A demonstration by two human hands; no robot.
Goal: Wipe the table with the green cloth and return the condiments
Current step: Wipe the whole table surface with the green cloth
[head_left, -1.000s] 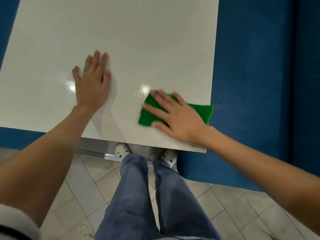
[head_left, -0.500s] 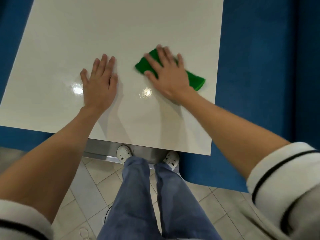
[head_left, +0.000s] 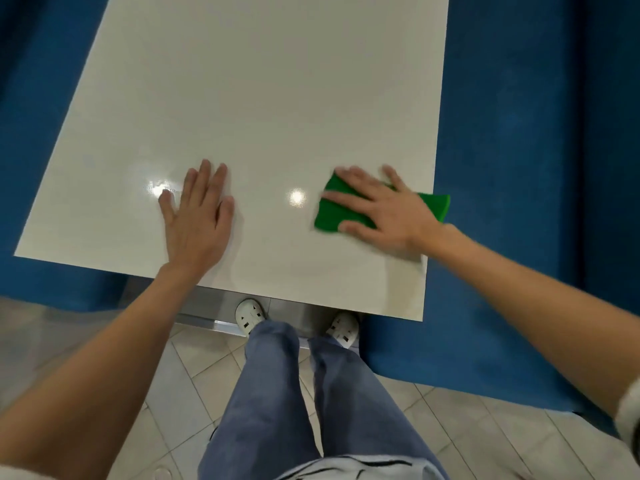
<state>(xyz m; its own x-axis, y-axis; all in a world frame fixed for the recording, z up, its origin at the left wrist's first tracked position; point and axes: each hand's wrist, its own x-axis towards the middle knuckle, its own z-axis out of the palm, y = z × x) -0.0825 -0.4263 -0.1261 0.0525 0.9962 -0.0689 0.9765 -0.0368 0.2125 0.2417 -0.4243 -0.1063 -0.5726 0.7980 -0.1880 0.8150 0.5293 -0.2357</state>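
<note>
The green cloth (head_left: 329, 216) is lying flat on the white worktop (head_left: 263, 98), close to its right edge and toward the near end. Its right tip is poking just past that edge over the blue seat (head_left: 519, 168). It is looking like a thin, soft, folded piece that weighs next to nothing, so it is more likely to bunch or skid than to resist. On this glossy surface (two lamp glints are showing on it) it is probably sliding easily. The sensible hold is therefore not a pinch at a corner but a broad press from above across its middle.

The right hand (head_left: 384, 213) is lying palm down over the cloth with its grip released. Its fingers (head_left: 343, 196) are straight and fanned out toward the left, covering much of the fabric, and the thumb is resting at the cloth's near edge. The forearm is coming in low from the right. The hand's outline is blurring slightly, which is suggesting a wiping stroke under way.

The left hand (head_left: 197, 220) is lying flat on the bare worktop, well apart from the cloth. Its grip is likewise released and holding nothing, with the fingers pointing away from the body, apparently bracing. No condiments are showing in view, so returning them is looking undone.
</note>
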